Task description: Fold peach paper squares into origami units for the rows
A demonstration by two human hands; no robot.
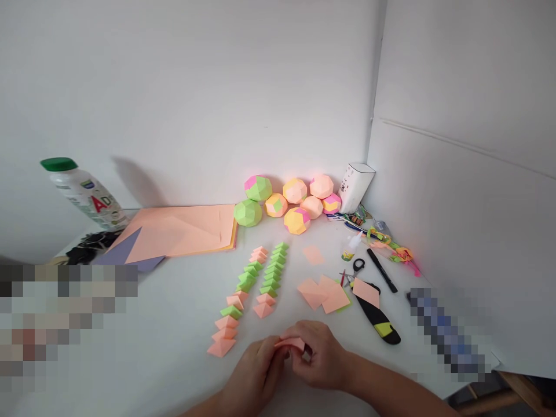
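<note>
Between the fingers of both hands is a small piece of peach paper (292, 344), bent along its middle and partly hidden by the fingers. My left hand (256, 368) pinches its left end. Closed on the right end, my right hand (319, 354) curls its fingers around the paper. Just beyond the hands lie two rows of folded paper pieces, a green row (274, 269) with peach ones at its near end and a mixed row (226, 327) to its left. Flat peach paper squares (332, 295) rest to the right of the rows, with a green edge showing beneath.
Faceted paper balls (296, 220) are grouped by the wall. At left stand a bottle (93, 194) and large paper sheets (182, 231). On the right lie scissors (358, 265), a black-and-yellow cutter (376, 318), a black pen (382, 271), a glue bottle (351, 247) and a white box (356, 188).
</note>
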